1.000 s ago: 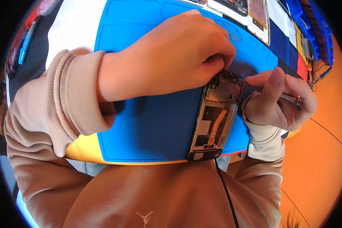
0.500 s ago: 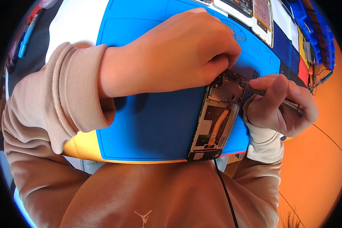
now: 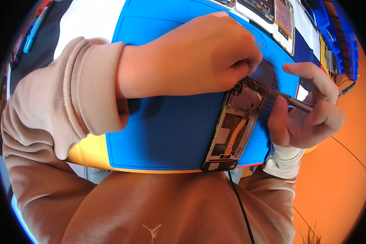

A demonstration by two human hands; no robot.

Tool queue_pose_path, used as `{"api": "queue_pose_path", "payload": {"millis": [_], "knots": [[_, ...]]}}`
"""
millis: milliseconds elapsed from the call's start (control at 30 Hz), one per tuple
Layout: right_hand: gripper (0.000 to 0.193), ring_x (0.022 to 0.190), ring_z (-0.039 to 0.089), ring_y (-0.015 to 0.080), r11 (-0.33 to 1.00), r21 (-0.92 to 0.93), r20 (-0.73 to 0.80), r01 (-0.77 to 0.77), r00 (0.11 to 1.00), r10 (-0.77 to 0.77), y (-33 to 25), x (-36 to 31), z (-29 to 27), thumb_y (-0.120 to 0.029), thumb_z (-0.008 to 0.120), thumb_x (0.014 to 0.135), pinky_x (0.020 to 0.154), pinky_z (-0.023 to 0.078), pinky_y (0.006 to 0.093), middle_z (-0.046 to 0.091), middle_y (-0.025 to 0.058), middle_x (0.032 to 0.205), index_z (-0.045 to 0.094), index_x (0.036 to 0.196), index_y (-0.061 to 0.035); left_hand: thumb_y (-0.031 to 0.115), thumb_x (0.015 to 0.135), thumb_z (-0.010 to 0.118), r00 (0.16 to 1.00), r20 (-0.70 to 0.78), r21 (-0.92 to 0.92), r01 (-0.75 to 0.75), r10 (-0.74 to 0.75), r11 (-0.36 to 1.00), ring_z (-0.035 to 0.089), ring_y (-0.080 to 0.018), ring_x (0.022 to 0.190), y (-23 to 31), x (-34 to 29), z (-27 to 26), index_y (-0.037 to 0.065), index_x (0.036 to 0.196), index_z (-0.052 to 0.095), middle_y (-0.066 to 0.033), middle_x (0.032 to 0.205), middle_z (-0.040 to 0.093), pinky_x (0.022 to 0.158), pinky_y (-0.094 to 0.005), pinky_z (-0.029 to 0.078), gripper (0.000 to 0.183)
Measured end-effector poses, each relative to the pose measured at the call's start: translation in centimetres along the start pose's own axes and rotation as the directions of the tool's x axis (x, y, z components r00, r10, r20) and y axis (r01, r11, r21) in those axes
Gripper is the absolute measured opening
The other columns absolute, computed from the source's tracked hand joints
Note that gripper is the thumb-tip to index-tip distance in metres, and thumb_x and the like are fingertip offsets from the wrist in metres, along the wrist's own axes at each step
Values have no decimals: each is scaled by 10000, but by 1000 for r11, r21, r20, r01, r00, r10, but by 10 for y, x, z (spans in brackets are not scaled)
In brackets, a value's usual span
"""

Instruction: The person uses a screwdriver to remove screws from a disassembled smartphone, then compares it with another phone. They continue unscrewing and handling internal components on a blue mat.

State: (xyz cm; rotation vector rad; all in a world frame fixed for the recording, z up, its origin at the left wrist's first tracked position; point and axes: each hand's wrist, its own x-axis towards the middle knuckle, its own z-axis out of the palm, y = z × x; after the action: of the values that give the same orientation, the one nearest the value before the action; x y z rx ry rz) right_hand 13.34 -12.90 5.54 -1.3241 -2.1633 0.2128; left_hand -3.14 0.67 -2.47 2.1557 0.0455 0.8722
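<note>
In the head view, the bench is seen from above. Since a moment ago, the forefinger of the right hand (image 3: pixel 307 118) has been lifted off the slim metal screwdriver (image 3: pixel 300 104) and spread well away from the thumb. The tool is kept aimed between nine and ten o'clock, at an opened phone (image 3: pixel 235 124), so a slackened grip between turns is suggested rather than a finished step. Whether the driver is pinched by the other fingers cannot be told, and its tip is too small to make out.

The phone is laid on a blue mat (image 3: pixel 170 154), its upper end tilted toward one o'clock. From the right thumb, that upper end is found at nine o'clock, near but apart. Between eleven and twelve o'clock from the phone's middle, the left hand (image 3: pixel 215 57) is held curled, its fist brought right up to the top edge; its fingertips are hidden, so what is pinched there cannot be told.
</note>
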Motion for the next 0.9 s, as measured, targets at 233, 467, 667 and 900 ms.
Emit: {"api": "queue_pose_path", "payload": {"millis": [233,467,667,900], "knots": [[450,921,658,332,998,50,-18,-34,999,35,2,-3,1,58,677,844,862,545,408,578,332,1073,279,965,-116,178,783,701,998,61,15,-8,7,1000,622,-308,791,4,-3,-1,48,793,685,-105,752,644,742,-400,474,131],[425,923,662,331,992,100,-125,-71,989,83,11,-4,6,113,603,825,875,552,410,567,352,1082,265,966,-102,128,782,686,996,49,10,-70,70,997,597,-257,868,-2,-6,4,84,822,677,-40,806,632,818,-387,431,60],[396,858,676,312,992,58,-163,-109,980,118,12,-5,11,82,594,837,844,559,408,565,352,1095,267,970,-98,105,775,659,996,82,-1,-43,43,999,595,-259,865,-1,-5,3,81,815,673,-40,798,624,814,-386,429,49],[395,751,676,286,985,142,-187,-98,975,124,8,-7,17,20,629,879,730,574,348,558,355,1097,270,995,-97,108,781,643,996,71,-9,-49,50,999,597,-271,859,-3,-6,3,72,821,678,-58,796,626,816,-398,442,64]]}}
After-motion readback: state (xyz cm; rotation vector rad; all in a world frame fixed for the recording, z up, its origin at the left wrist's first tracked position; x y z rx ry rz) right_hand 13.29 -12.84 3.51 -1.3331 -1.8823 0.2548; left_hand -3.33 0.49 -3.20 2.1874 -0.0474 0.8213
